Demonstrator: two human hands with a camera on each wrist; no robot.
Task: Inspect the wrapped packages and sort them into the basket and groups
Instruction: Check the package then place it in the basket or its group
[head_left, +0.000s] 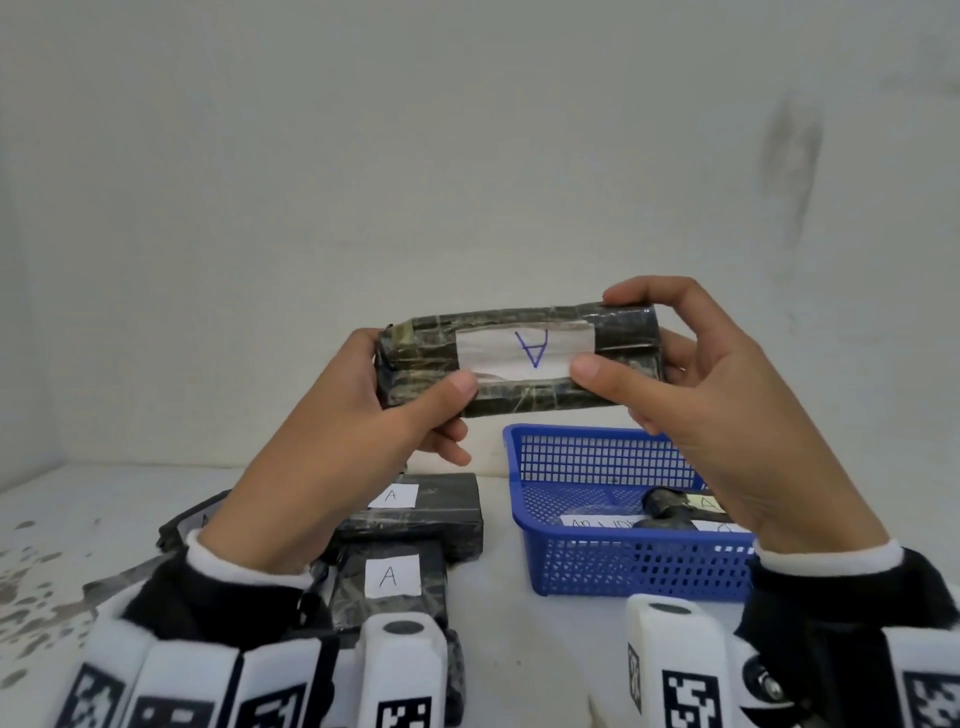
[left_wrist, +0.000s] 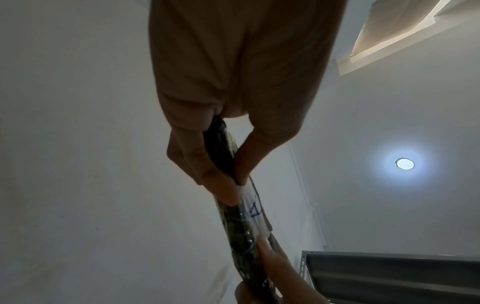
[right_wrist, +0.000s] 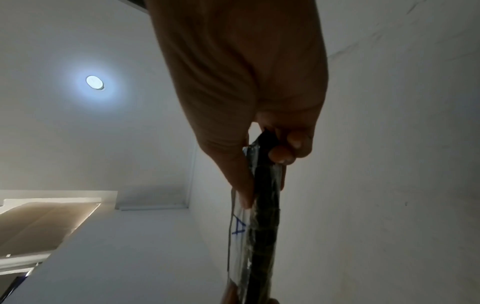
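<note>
I hold a dark, tape-wrapped package (head_left: 426, 353) up in front of me with both hands. Its white label (head_left: 524, 351) carries a blue letter A, seen upside down. My left hand (head_left: 395, 405) pinches the package's left end, thumb on the front face and fingers behind. My right hand (head_left: 670, 364) pinches the right end the same way. The wrist views show the package (left_wrist: 233, 222) (right_wrist: 265, 226) edge-on between thumb and fingers. A blue plastic basket (head_left: 613, 571) stands below on the right with dark packages (head_left: 670, 512) inside.
On the white table (head_left: 498, 613) below my left hand lie several dark packages with white A labels, one (head_left: 389, 587) nearest me and another (head_left: 431, 506) behind it. A white wall rises close behind. Grey stains mark the table's left edge.
</note>
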